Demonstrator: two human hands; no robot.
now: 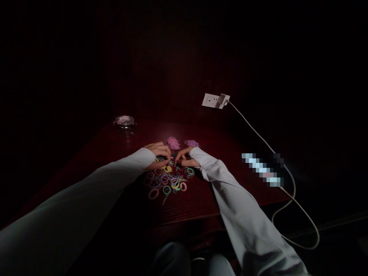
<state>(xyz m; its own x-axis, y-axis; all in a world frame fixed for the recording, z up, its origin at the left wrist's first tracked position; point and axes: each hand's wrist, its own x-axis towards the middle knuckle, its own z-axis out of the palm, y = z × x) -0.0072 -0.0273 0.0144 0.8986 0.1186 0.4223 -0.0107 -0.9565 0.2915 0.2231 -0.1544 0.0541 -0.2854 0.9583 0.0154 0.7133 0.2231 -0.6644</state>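
Observation:
A loose pile of hair ties [153, 194] in purple, green, yellow and pink lies on the dark red table. My left hand [158, 154] is at the pile's far left side, its fingers curled down and its thumb drawn close to them. Facing it, my right hand [186, 156] has finger and thumb close together at the far right side of the pile. Whatever is between the fingertips of either hand is too small and dim to name. Just beyond the hands sit a heap of small pink bands [173, 143] and a heap of purple bands [192, 143].
A clear lidded jar [124, 124] stands at the table's [189, 207] back left. A wall socket [212, 101] holds a charger [224, 100], whose white cable [255, 132] runs down to a blurred-out, lit device [261, 169] at the right and loops past the table edge.

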